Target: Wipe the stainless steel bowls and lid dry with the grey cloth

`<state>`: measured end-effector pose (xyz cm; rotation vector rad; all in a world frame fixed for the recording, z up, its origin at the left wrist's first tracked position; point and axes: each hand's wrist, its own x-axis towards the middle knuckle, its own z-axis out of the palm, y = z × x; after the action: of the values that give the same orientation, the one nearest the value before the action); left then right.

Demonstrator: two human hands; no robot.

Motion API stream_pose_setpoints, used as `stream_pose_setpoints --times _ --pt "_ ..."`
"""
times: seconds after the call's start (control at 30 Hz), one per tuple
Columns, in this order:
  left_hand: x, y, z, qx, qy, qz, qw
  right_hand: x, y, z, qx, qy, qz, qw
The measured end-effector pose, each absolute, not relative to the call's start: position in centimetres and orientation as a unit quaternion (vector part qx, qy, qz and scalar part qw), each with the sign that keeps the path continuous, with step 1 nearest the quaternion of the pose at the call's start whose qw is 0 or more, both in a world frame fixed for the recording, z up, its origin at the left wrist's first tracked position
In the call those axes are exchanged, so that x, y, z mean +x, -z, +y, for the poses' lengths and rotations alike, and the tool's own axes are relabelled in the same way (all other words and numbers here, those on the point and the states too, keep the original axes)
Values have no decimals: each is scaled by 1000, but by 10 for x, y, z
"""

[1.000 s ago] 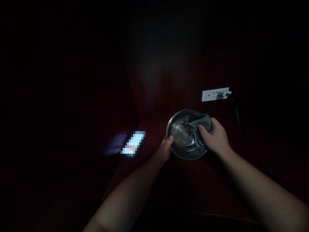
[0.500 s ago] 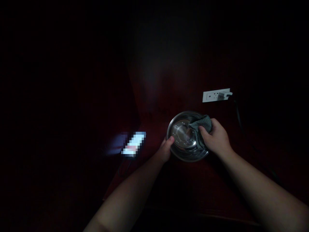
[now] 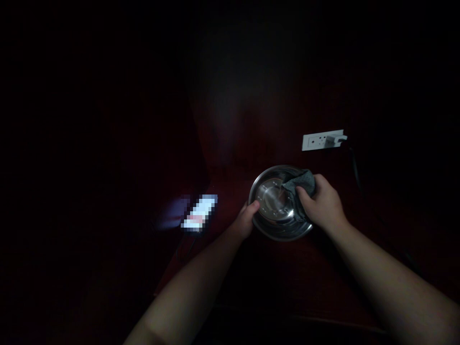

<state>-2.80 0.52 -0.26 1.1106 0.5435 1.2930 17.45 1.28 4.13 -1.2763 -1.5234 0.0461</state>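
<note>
A shiny round metal bowl point(image 3: 275, 199) is held tilted, with its inside facing me. My left hand point(image 3: 247, 219) grips its left rim, the thumb over the edge and the other fingers hidden beneath. At the right rim, my right hand point(image 3: 325, 201) is closed on a grey-green cloth point(image 3: 304, 183). Part of the cloth hangs into the bowl against its inner right wall. Whether the right fingers also clasp the rim is hidden by the cloth.
Left of the bowl a phone with a lit, pixelated screen point(image 3: 199, 213) lies on the dark red surface point(image 3: 230, 191), a thin cable by it. A white wall socket point(image 3: 321, 140) with a plug and dark cord is behind on the right. Surroundings are very dark.
Very little differs. The cloth's lower part sits slightly differently along the bowl's inner right side; both hands keep nearly the same place and hold.
</note>
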Motion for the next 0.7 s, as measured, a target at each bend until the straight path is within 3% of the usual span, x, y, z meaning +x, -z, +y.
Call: stream_pose_setpoints --times 0.7 --pt "-29 3 5 495 -528 229 651 176 -44 11 -515 -8 -664 542"
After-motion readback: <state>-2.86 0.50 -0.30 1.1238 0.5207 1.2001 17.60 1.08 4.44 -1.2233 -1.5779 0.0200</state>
